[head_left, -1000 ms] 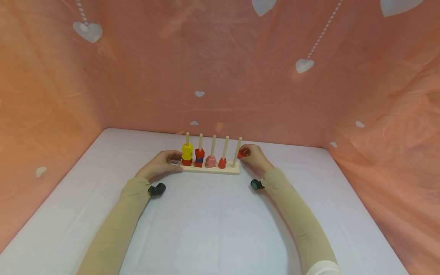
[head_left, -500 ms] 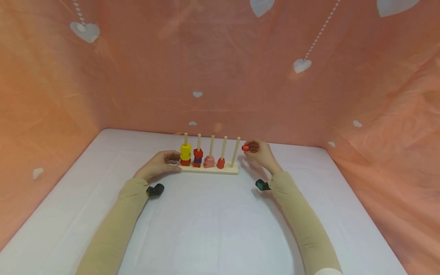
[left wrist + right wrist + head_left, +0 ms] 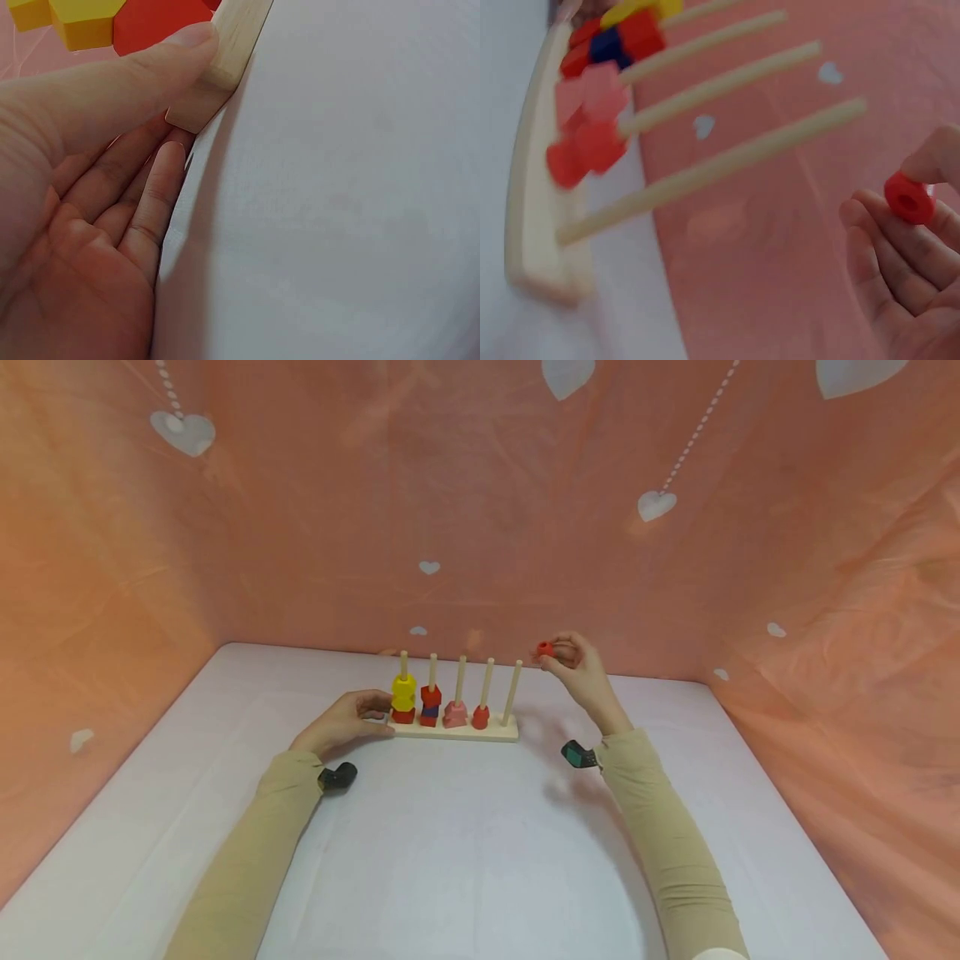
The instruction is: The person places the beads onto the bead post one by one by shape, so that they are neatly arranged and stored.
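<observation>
A wooden bead stacker (image 3: 454, 734) with several upright pegs stands on the table. My left hand (image 3: 339, 723) grips its left end; in the left wrist view the thumb (image 3: 142, 75) lies along the base end and fingers are behind. Yellow beads (image 3: 403, 693) top a red one on the first peg. The second peg bears red and dark blue beads (image 3: 430, 708), the third pink (image 3: 454, 716), the fourth red (image 3: 481, 718). The rightmost peg (image 3: 512, 692) is bare. Above and right of it, my right hand (image 3: 587, 681) pinches a red bead (image 3: 909, 199), its hole visible.
The white table (image 3: 450, 843) stretches in front of the stacker and to both sides. Behind it rises a salmon-pink cloth backdrop (image 3: 337, 552) with white hearts. Dark wrist cameras (image 3: 339, 777) stick out from both sleeves.
My right hand has lifted the red bead from low beside the rightmost peg, upward and slightly right, and turned it so its hole shows. The left hand stays at the stacker's end.
</observation>
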{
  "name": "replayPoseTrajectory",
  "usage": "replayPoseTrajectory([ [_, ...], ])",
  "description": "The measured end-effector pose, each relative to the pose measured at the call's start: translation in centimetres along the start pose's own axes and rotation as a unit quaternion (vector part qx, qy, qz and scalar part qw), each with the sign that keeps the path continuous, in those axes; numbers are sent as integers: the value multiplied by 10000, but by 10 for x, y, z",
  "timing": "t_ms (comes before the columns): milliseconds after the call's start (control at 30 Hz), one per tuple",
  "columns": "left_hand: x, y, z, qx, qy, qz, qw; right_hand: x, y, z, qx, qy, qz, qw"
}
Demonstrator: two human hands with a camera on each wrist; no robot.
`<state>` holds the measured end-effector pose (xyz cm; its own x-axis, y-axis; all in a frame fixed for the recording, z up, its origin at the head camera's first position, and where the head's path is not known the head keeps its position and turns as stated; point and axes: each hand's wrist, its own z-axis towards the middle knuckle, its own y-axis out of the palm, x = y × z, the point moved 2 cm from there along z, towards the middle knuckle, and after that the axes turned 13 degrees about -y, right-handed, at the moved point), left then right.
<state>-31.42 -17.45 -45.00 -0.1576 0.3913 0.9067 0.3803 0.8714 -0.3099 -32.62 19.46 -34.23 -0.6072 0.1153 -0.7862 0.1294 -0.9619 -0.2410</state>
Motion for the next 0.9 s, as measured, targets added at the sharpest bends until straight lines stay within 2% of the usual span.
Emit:
replayPoseTrajectory([
  [133, 0, 0, -1, 4, -3, 4, 10000, -10, 8, 4, 95, -61, 576, 9983],
  [300, -1, -1, -2, 13, -29, -10, 10000, -14, 21, 6, -47, -51, 878, 9961],
  [533, -2, -1, -2, 9, -32, -33, 10000, -10, 40, 5, -124, 93, 646, 9978],
  [733, -2, 0, -1, -3, -18, 4, 10000, -8, 55, 3, -261, -148, 836, 9960],
  [900, -2, 1, 1, 13, -59, -27, 10000, -5, 60, 4, -225, -298, 697, 9969],
])
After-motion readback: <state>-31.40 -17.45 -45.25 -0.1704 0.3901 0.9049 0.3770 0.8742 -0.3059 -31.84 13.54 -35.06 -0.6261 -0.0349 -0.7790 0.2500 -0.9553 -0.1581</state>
